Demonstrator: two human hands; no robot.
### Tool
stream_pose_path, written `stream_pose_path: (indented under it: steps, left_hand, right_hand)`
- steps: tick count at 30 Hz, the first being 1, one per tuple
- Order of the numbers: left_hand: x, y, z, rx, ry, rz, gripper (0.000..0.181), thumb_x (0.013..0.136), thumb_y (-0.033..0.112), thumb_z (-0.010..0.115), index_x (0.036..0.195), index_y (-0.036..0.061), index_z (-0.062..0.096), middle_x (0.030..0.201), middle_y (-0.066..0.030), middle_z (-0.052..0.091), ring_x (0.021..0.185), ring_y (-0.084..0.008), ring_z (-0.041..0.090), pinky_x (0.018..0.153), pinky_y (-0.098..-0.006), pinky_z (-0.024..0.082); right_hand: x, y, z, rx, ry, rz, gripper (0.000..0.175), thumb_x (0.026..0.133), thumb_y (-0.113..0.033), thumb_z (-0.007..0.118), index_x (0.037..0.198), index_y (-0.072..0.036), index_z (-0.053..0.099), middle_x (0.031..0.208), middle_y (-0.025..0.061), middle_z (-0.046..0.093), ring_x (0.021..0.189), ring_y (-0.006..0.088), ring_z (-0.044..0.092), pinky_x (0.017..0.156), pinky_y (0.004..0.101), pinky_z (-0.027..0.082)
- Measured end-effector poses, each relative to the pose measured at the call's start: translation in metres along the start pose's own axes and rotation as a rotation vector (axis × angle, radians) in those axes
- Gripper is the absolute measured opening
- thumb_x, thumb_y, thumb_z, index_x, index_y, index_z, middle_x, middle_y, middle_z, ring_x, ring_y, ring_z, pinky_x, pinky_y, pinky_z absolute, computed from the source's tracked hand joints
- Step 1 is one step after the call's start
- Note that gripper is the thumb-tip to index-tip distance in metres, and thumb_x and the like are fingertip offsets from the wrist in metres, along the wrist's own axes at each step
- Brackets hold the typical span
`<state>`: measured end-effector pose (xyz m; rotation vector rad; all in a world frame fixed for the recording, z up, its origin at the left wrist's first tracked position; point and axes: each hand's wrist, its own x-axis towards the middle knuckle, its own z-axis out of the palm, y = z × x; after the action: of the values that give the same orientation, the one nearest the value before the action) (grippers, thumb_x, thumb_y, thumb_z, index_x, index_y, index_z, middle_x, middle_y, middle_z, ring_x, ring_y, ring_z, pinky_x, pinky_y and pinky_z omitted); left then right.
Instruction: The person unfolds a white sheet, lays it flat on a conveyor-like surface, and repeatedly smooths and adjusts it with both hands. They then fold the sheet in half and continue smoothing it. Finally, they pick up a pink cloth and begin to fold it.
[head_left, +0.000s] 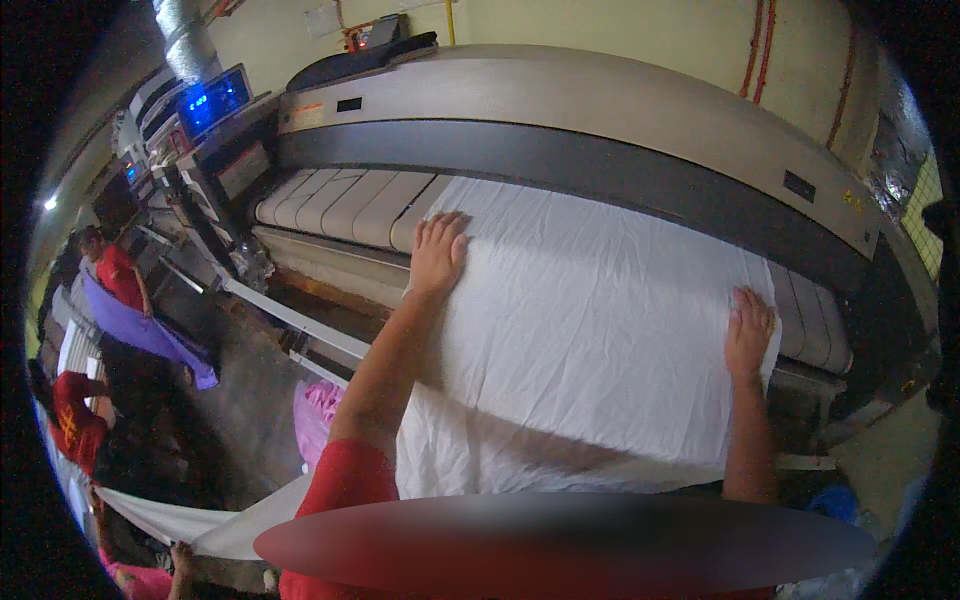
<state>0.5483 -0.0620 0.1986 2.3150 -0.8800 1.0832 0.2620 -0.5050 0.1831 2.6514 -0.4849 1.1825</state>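
Note:
A wrinkled white sheet (592, 300) lies over the feed belts of a flatwork ironer (555, 97), its far edge at the machine's dark opening and its near end hanging towards me. My left hand (439, 251) rests flat on the sheet's left edge, fingers slightly apart. On the right edge, my right hand (750, 330) lies with its fingers extended over the cloth. Neither hand shows a grip on the fabric. Grey feed belts (337, 202) show to the left of the sheet, and more appear to its right. A blurred oval hides the area just in front of my body.
A metal rail (300, 319) runs at left, near a pink cloth bundle (319, 412). Beyond it, a person in red (120, 277) holds purple cloth (150, 330). Other people are at lower left, one holding white cloth (225, 525). A lit control display (214, 101) stands at upper left.

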Motion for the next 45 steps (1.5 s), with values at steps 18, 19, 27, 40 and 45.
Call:
stream_pose_path:
  steps: [18, 19, 27, 40, 45]
  left_hand:
    - [0.023, -0.032, 0.018, -0.065, -0.003, 0.138, 0.044, 0.095, 0.03, 0.024, 0.108, 0.0115, 0.062, 0.111, -0.0055, 0.061, 0.103, -0.0251, 0.056, 0.088, -0.0374, 0.04]
    - [0.024, -0.033, 0.018, -0.064, -0.02, 0.119, 0.046, 0.095, 0.031, 0.023, 0.107, 0.0117, 0.062, 0.111, -0.0057, 0.061, 0.102, -0.0249, 0.056, 0.087, -0.037, 0.04]
    - [0.032, -0.033, 0.016, -0.113, -0.145, -0.115, 0.051, 0.095, 0.038, 0.02, 0.103, 0.0138, 0.064, 0.1, -0.0068, 0.065, 0.089, -0.0295, 0.061, 0.076, -0.0392, 0.047]
    - [0.059, -0.035, 0.012, 0.022, -0.217, -0.268, 0.052, 0.094, 0.044, 0.024, 0.101, 0.0076, 0.06, 0.105, -0.0176, 0.06, 0.096, -0.038, 0.057, 0.081, -0.0448, 0.045]
    - [0.051, -0.022, 0.012, 0.016, -0.348, -0.302, 0.045, 0.094, 0.041, 0.029, 0.107, 0.0093, 0.059, 0.111, -0.0148, 0.059, 0.098, -0.0367, 0.057, 0.084, -0.0461, 0.043]
  right_hand:
    - [0.015, 0.017, 0.0, 0.061, 0.109, 0.015, 0.03, 0.082, -0.015, 0.049, 0.109, -0.014, 0.06, 0.118, 0.004, 0.057, 0.111, 0.0223, 0.05, 0.098, 0.0429, 0.032]
    - [0.016, 0.017, 0.0, 0.055, 0.14, -0.003, 0.028, 0.082, -0.016, 0.048, 0.107, -0.013, 0.061, 0.115, 0.0045, 0.058, 0.108, 0.0228, 0.052, 0.096, 0.0426, 0.034]
    - [0.031, 0.024, 0.002, 0.171, 0.212, -0.007, 0.025, 0.086, -0.019, 0.045, 0.095, -0.008, 0.065, 0.098, 0.0089, 0.065, 0.093, 0.0285, 0.06, 0.081, 0.0416, 0.046]
    - [0.053, 0.046, 0.017, 0.096, -0.027, 0.229, 0.04, 0.093, -0.032, 0.035, 0.094, -0.002, 0.062, 0.104, 0.0164, 0.06, 0.094, 0.0365, 0.056, 0.085, 0.0443, 0.044]
    - [0.036, 0.052, 0.024, -0.04, -0.158, 0.053, 0.026, 0.087, -0.019, 0.046, 0.105, -0.005, 0.059, 0.115, 0.0107, 0.057, 0.106, 0.0306, 0.053, 0.091, 0.0405, 0.043]
